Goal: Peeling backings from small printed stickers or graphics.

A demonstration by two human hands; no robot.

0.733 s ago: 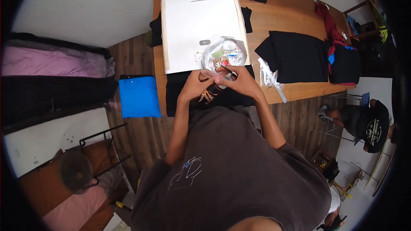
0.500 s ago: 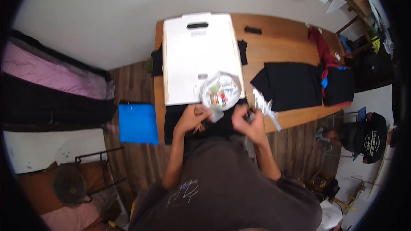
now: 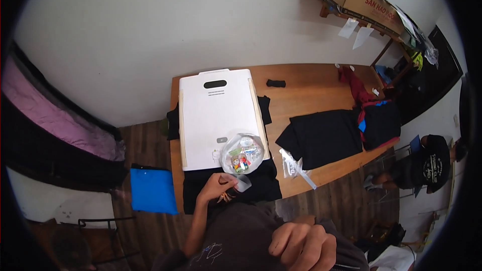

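Observation:
My left hand [image 3: 217, 186] is closed in a pinch on a small translucent plastic piece [image 3: 244, 183], just in front of the white board's [image 3: 216, 115] near edge. Close to my chest, my right hand [image 3: 304, 245] has its fingers curled; anything inside them is hidden. The board, with an oval handle slot, lies over a black garment [image 3: 268, 180] whose cloth shows on its sides and front. On the board's near right corner stands a round, whitish translucent container [image 3: 229, 168] with small colourful items inside. Beside the garment lies a clear plastic packet [image 3: 290, 163] with a pale strip.
Folded black cloth [image 3: 326, 138] and a dark red and black garment [image 3: 380, 125] lie on the right of the wooden table [image 3: 301, 90]. A small black item [image 3: 276, 84] is farther back. A blue pouch [image 3: 150, 189] is at left. Another person [image 3: 433, 165] is at right.
My right hand has drawn back from the table toward my chest. My left hand stays by the board's front edge with the plastic piece. The view has tilted up, showing more wall and shelf.

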